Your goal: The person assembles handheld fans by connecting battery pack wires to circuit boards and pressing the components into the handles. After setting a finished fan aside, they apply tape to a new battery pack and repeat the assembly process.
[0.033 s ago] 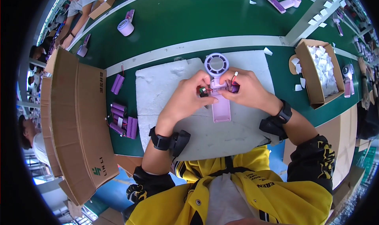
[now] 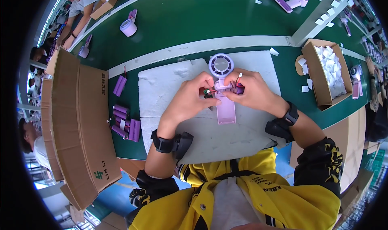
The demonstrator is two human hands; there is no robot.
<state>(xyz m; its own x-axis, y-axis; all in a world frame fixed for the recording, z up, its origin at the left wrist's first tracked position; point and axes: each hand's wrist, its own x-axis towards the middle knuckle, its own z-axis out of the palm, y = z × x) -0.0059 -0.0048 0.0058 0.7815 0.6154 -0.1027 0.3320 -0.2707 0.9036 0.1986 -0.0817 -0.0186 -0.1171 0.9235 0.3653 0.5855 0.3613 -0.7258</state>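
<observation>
Near, centre frame: pale grey slab-like mat point(image 2: 226, 143); over it, one lilac plastic handheld fan point(image 2: 221, 84), round grilled head uppermost. Left hand point(image 2: 188, 94): curled, apparently holding a small green circuit board point(image 2: 207, 93). Right hand point(image 2: 256, 90): closed on a shiny purple battery-like piece point(image 2: 239, 88). Condition, as judged: partly assembled; head joined, handle uncovered, board and purple piece not yet seated. Left of frame: purple cylindrical battery cells point(image 2: 135, 130). Right: brown cardboard box point(image 2: 313, 74), white slips inside.

L hand point(image 2: 186, 96): was gripping, fingers bent, thumb pointing R.
R hand point(image 2: 255, 92): ditto, fingers curled, thumb pointing L.
Thumbs point(image 2: 212, 102): tips were v. nr each other.
Forearms point(image 2: 157, 163): both angled inward, approx. symm.
</observation>
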